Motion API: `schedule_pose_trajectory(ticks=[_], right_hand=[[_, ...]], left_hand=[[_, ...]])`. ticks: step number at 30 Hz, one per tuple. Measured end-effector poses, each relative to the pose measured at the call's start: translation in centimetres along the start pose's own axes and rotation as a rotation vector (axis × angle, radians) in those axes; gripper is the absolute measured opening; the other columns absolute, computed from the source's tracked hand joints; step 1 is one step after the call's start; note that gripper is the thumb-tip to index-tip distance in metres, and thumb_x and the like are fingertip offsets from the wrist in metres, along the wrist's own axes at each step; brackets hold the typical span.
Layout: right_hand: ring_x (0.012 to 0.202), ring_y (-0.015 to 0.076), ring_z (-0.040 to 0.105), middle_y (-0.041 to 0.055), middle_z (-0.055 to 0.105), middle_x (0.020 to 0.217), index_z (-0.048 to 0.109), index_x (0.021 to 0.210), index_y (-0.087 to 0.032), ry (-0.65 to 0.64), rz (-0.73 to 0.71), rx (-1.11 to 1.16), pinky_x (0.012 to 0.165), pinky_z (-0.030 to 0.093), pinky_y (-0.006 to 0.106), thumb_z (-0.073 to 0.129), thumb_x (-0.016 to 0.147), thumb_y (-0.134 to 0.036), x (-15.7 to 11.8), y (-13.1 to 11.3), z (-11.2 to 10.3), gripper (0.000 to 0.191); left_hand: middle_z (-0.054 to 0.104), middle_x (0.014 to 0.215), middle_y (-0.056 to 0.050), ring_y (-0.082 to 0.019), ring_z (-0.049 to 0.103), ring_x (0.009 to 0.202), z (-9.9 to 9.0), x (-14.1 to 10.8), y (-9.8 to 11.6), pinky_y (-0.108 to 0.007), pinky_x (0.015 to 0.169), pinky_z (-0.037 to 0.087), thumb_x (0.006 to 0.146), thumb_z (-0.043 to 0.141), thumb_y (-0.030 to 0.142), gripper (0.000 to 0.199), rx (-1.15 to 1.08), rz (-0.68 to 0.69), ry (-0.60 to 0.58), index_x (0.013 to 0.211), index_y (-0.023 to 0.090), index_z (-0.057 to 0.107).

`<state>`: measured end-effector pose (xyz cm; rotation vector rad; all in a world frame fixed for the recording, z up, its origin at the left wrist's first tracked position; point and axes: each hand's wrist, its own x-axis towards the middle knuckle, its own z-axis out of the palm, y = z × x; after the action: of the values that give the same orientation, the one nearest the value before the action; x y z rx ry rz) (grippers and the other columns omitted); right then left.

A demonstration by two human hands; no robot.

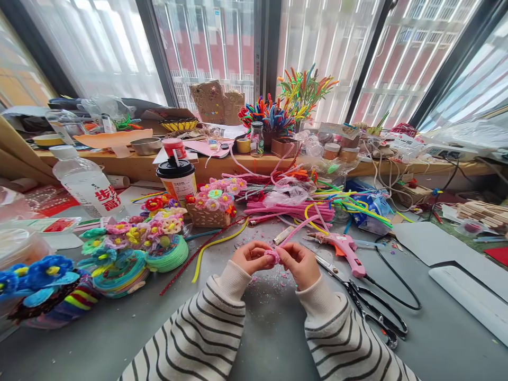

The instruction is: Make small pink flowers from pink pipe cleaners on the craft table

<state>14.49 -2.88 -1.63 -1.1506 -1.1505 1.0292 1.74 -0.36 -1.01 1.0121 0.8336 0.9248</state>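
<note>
Glitter [278, 288] specks the grey worktop [273, 338]. On it lie black-handled scissors [336, 271], just beside a pink glue gun [346, 247], a yellow pipe cleaner [204, 248] and heaped pink pipe cleaners [293, 210]. A black-lidded paper cup [177, 180] and a plastic bottle [89, 182] stand toward the left.

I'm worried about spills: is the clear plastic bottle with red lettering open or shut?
Shut: the clear plastic bottle with red lettering has a white cap seated on its neck. How tightly, I cannot tell.
</note>
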Motion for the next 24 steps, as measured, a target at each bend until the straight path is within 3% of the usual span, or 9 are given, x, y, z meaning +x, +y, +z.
schedule_pose_trajectory(ticks=[4,8,14,24], right_hand=[[0.041,0.007,0.037,-0.0043,0.043,0.049,0.048,0.064,-0.015,-0.07,-0.092,-0.126,0.039,0.03,0.019,0.049,0.068,-0.034,-0.1,-0.2,-0.3,0.02],[0.041,0.0062,0.03,-0.0059,0.033,0.044,0.043,0.055,-0.016,-0.227,-0.14,-0.156,0.039,0.025,0.019,0.042,0.073,-0.035,0.0,-0.1,-0.6,0.026],[0.038,0.0048,0.023,-0.0072,0.026,0.045,0.039,0.054,-0.016,-0.371,-0.114,0.067,0.037,0.017,0.02,0.039,0.075,-0.035,-0.2,0.1,-0.5,0.028],[0.037,0.0042,0.028,-0.0055,0.033,0.051,0.042,0.057,-0.016,-0.464,-0.111,0.35,0.034,0.017,0.02,0.044,0.073,-0.036,-0.5,0.4,0.5,0.025]], left_hand=[[0.059,0.053,0.001,-0.009,0.054,0.05,-0.1,-0.1,0.1,-0.023,0.051,0.045,0.045,0.069,0.019,0.027,0.01,0.033,-0.07,0.066,0.011,0.052],[0.06,0.054,0.0,-0.009,0.054,0.051,-0.3,-0.1,0.2,-0.022,0.05,0.044,0.048,0.068,0.017,0.024,-0.001,0.023,-0.172,0.066,0.011,0.053],[0.06,0.051,0.0,-0.008,0.054,0.049,-0.6,-0.2,0.3,-0.019,0.047,0.043,0.049,0.068,0.017,0.019,-0.1,-0.062,-0.298,0.061,0.011,0.055],[0.061,0.052,0.0,-0.008,0.054,0.044,-1.3,0.0,-0.2,-0.016,0.04,0.042,0.047,0.069,0.016,0.016,-0.316,-0.058,-0.454,0.058,0.013,0.058]])
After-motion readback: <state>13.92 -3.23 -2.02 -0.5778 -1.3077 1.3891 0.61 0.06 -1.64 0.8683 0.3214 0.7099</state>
